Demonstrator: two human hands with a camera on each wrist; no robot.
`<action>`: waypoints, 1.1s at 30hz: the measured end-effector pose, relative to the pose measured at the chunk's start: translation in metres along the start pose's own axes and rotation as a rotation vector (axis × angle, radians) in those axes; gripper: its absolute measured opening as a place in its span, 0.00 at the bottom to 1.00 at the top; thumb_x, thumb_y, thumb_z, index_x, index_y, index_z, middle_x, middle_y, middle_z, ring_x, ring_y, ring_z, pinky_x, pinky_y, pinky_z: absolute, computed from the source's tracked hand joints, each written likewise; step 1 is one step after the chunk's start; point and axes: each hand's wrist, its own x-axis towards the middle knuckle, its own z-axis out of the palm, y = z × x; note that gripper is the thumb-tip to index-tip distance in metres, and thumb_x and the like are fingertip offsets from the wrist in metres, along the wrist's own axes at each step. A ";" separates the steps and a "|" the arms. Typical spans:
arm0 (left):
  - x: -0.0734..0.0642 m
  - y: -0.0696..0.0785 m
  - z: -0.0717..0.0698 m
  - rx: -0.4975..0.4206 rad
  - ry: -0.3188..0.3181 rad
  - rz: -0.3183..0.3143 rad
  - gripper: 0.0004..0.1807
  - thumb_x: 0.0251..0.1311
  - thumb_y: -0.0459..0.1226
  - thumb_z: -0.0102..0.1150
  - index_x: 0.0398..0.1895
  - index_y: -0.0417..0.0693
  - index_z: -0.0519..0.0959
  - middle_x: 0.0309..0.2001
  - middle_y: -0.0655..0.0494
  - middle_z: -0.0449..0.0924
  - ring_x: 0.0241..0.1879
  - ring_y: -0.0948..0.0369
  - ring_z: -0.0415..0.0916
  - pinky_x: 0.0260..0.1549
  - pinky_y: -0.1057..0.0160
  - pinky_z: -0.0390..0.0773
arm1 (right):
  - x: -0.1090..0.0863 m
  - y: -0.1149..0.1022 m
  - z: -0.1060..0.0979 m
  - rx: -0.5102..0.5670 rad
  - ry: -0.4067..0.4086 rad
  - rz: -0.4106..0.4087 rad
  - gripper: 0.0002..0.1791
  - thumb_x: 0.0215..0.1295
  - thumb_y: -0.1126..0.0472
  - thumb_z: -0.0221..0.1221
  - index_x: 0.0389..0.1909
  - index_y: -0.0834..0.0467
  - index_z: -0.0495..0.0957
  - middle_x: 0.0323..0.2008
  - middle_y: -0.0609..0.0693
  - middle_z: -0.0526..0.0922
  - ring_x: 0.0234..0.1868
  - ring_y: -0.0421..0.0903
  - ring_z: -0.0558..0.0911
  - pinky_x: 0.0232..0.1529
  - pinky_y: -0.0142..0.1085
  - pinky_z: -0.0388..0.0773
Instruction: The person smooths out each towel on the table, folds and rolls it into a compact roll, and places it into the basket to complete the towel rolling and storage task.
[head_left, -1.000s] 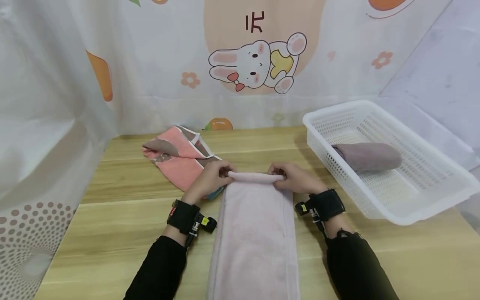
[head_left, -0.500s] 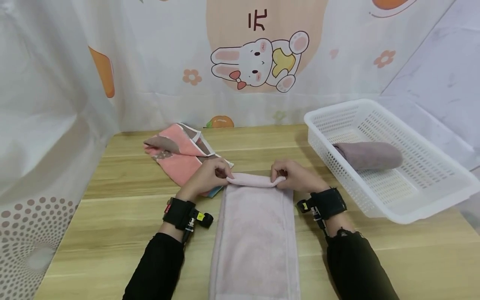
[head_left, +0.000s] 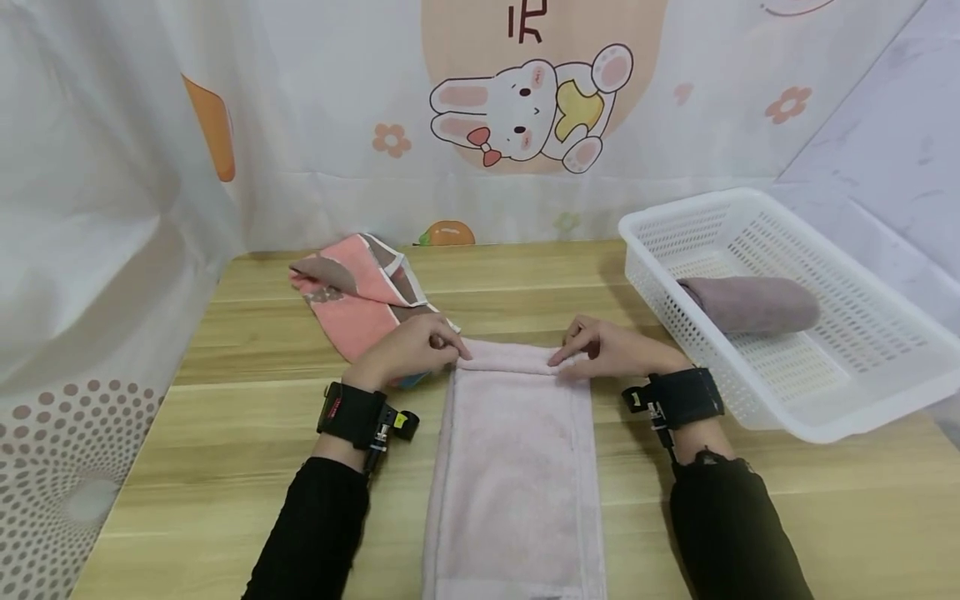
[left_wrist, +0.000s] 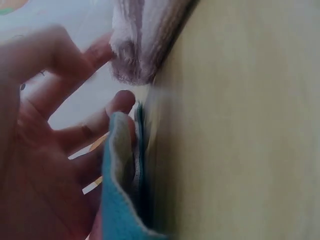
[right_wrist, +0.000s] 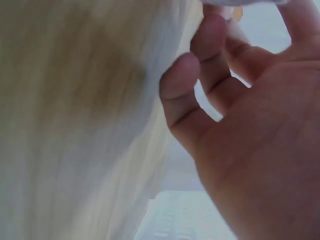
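A pale pink towel [head_left: 517, 467] lies as a long strip on the table, its far end turned over into a short flat fold. At the fold's left corner, my left hand [head_left: 405, 346] touches the towel with a fingertip. In the left wrist view that finger meets the layered towel end [left_wrist: 137, 40], the other fingers loosely bent beside a blue cloth edge [left_wrist: 117, 195]. My right hand [head_left: 611, 346] rests thumb and fingertips, spread apart, on the fold's right corner. The right wrist view has its fingers [right_wrist: 180, 80] loosely curved, a sliver of towel at the top.
Behind my left hand lies a crumpled coral and brown cloth [head_left: 360, 304] with white edging. A white plastic basket [head_left: 667, 321] stands at the right, with a rolled mauve towel [head_left: 753, 304] inside. A printed curtain [head_left: 322, 125] hangs along the table's back edge.
The small raised roll at the towel's far end, pinched between both hands before, now lies flatter and wider. Both hands have loosened, and the right has shifted slightly outward. The camera view has tipped down.
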 end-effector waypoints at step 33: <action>0.007 -0.005 0.009 -0.084 -0.012 -0.010 0.12 0.58 0.40 0.71 0.44 0.52 0.82 0.32 0.57 0.79 0.33 0.60 0.75 0.36 0.63 0.77 | 0.009 -0.021 0.006 -0.171 0.003 0.030 0.12 0.57 0.65 0.67 0.41 0.56 0.78 0.31 0.46 0.74 0.34 0.43 0.72 0.35 0.34 0.71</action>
